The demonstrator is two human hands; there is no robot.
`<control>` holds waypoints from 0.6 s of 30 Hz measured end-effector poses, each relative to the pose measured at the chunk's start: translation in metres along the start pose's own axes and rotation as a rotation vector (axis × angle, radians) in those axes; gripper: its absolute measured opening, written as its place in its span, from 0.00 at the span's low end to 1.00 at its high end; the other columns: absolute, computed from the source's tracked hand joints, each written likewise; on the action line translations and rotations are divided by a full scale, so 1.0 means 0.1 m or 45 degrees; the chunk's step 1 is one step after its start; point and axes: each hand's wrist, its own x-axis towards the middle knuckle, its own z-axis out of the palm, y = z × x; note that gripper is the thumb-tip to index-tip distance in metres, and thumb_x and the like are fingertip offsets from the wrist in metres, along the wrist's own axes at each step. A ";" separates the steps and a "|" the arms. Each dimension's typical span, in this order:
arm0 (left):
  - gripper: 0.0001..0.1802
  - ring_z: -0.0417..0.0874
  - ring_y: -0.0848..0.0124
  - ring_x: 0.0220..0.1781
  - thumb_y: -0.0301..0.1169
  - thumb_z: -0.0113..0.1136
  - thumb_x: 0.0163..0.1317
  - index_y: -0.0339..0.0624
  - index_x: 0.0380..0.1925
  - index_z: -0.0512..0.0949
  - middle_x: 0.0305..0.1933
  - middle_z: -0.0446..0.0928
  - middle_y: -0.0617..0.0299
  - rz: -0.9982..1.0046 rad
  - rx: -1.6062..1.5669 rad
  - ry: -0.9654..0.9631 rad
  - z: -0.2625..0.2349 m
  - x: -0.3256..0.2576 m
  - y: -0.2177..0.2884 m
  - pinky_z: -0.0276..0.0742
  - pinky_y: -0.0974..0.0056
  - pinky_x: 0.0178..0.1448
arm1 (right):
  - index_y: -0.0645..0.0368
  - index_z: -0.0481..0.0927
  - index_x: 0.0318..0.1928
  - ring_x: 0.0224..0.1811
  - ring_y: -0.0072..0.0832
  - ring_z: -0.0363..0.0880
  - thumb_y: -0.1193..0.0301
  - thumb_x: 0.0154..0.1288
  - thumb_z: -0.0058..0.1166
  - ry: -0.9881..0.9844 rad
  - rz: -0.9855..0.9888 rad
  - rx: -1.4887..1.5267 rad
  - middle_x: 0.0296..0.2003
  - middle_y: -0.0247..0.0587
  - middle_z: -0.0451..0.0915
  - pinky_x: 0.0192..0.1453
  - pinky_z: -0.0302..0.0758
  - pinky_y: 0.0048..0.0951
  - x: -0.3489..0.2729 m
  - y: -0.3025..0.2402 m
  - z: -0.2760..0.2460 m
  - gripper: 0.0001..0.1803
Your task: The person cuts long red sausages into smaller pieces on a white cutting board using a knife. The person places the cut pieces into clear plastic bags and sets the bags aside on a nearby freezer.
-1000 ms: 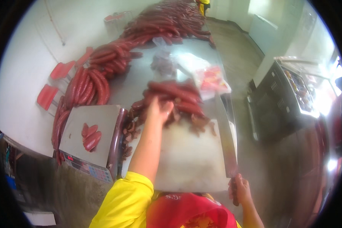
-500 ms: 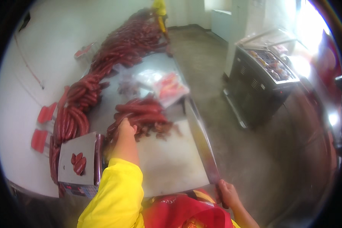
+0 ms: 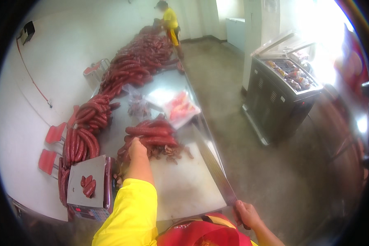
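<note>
My left arm in a yellow sleeve stretches forward over the table, and my left hand (image 3: 137, 148) is closed at the left end of a dark red sausage (image 3: 159, 140) in a small pile. The fingertips are hidden against the pile. Around the handle of a long, wide-bladed knife (image 3: 215, 171) my right hand (image 3: 247, 214) is closed, at the table's near right corner. The blade points away from me along the right edge of a white cutting board (image 3: 180, 184). Brown scraps (image 3: 170, 152) lie at the pile's near side.
A scale (image 3: 80, 192) with a few short sausage pieces stands left of the board. A long heap of sausages (image 3: 131, 65) runs along the table toward a person in yellow (image 3: 170, 18). Clear bags (image 3: 180, 108) lie mid-table. A dark chest freezer (image 3: 279, 98) stands right.
The view has tilted up slightly, showing more of the far person. My left hand stays at the sausage pile. The knife remains in my right hand, its blade now more clearly visible.
</note>
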 end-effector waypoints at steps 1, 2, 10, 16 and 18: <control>0.27 0.78 0.61 0.50 0.40 0.62 0.56 0.34 0.52 0.73 0.53 0.73 0.53 -0.075 -0.119 0.067 0.00 -0.02 0.04 0.81 0.58 0.44 | 0.62 0.75 0.31 0.15 0.20 0.71 0.49 0.75 0.38 0.004 -0.009 -0.035 0.16 0.32 0.72 0.21 0.70 0.23 0.00 0.01 -0.03 0.28; 0.25 0.77 0.63 0.45 0.39 0.62 0.53 0.40 0.49 0.73 0.49 0.74 0.57 -0.043 -0.167 0.033 -0.03 -0.05 0.09 0.77 0.61 0.39 | 0.61 0.76 0.31 0.16 0.20 0.71 0.49 0.75 0.38 0.006 -0.011 -0.072 0.16 0.32 0.72 0.21 0.70 0.23 0.00 0.04 -0.04 0.28; 0.19 0.76 0.62 0.35 0.49 0.54 0.54 0.48 0.38 0.72 0.37 0.75 0.60 0.315 -0.646 -0.451 -0.36 -0.68 0.86 0.73 0.53 0.44 | 0.62 0.79 0.35 0.20 0.26 0.75 0.46 0.73 0.41 0.001 0.093 -0.341 0.20 0.40 0.76 0.29 0.76 0.29 0.05 -0.10 -0.13 0.30; 0.27 0.77 0.70 0.22 0.57 0.63 0.56 0.44 0.32 0.73 0.22 0.74 0.63 0.570 -0.019 -0.871 -1.00 -1.43 1.60 0.76 0.64 0.29 | 0.60 0.83 0.40 0.40 0.54 0.81 0.43 0.73 0.33 -0.368 -0.433 -1.421 0.34 0.57 0.82 0.48 0.76 0.48 0.74 -0.89 0.33 0.34; 0.22 0.77 0.73 0.22 0.51 0.65 0.58 0.43 0.34 0.74 0.23 0.75 0.63 0.731 0.414 -1.011 -1.27 -1.64 1.70 0.76 0.68 0.29 | 0.60 0.83 0.38 0.40 0.53 0.81 0.43 0.73 0.32 -0.496 -0.584 -1.493 0.35 0.57 0.82 0.48 0.77 0.47 1.05 -1.09 0.62 0.35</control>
